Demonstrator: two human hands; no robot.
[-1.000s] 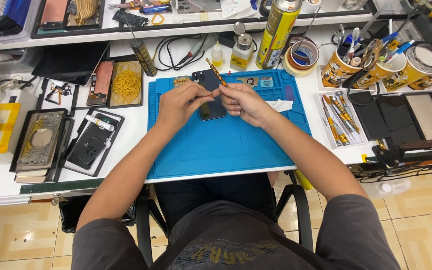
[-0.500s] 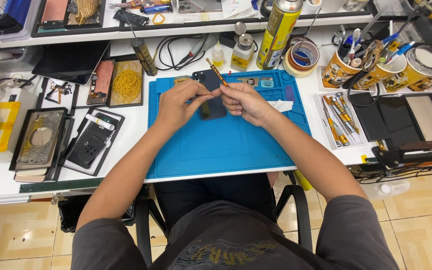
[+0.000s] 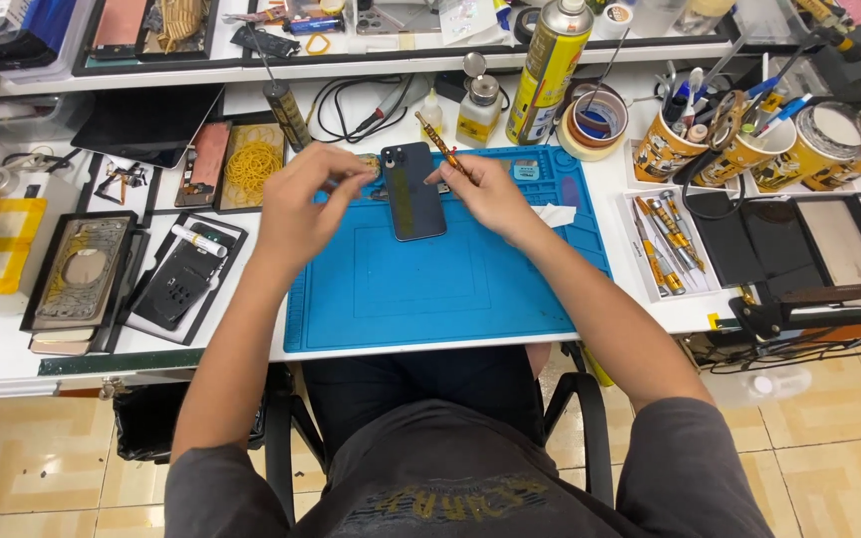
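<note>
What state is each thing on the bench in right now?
Phone: back up, flat on the blue mat.
Screwdriver: held in right hand, tilted.
Left hand: pinching by the phone's top corner.
Spray can: upright, capped.
Small bottle: upright, closed.
</note>
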